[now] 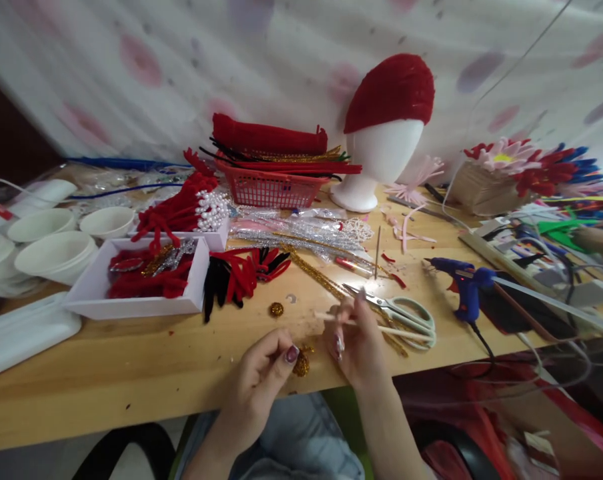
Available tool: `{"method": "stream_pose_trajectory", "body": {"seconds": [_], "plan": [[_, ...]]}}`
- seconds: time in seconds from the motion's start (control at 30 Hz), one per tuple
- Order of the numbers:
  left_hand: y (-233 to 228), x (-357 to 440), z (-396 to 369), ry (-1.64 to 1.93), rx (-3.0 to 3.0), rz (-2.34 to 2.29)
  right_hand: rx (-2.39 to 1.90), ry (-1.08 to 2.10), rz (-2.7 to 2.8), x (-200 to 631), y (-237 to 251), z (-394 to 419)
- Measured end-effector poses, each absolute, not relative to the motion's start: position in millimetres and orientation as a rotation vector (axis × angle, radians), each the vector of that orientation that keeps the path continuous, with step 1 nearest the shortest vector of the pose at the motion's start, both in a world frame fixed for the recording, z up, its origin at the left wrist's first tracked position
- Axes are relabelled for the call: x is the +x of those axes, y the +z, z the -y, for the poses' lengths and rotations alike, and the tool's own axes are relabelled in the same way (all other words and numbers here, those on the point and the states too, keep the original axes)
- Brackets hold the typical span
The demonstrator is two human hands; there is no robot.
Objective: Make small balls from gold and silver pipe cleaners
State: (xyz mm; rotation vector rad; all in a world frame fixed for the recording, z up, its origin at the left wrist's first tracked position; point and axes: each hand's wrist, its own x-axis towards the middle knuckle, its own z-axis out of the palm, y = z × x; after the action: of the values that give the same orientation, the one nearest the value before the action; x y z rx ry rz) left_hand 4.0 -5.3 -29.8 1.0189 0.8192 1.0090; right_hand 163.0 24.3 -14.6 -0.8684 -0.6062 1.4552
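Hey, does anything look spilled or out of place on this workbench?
A little: small red snippets and pink strips lie strewn on the tabletop beyond the scissors, looking like uncollected offcuts. I see no obvious damage.

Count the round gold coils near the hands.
2. One loose gold coil lies on the table, just beyond the left hand; one held gold coil is pinched in that hand. More may be hidden.

From my place I cannot read any text, brand or number. On the blue glue gun (466,293) I see a small pale label (464,273), but it is too small and blurred for me.
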Motion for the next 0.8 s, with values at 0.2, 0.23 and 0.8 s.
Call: {"method": "stream_pose_trajectory", "body": {"seconds": [0.2, 0.23, 0.8], "plan": [[-33, 4, 6, 0.948, 0.978, -0.831, -0.783, 1.538, 0.474, 153, -24, -11], [-34, 4, 6, 0.949, 0.963, -0.829, -0.783, 1.535, 0.469, 152, -24, -10], [-41, 3, 4, 1.065, 0.949, -0.681, -0.676, 1.794, 0.498, 150, -29, -6]]}}
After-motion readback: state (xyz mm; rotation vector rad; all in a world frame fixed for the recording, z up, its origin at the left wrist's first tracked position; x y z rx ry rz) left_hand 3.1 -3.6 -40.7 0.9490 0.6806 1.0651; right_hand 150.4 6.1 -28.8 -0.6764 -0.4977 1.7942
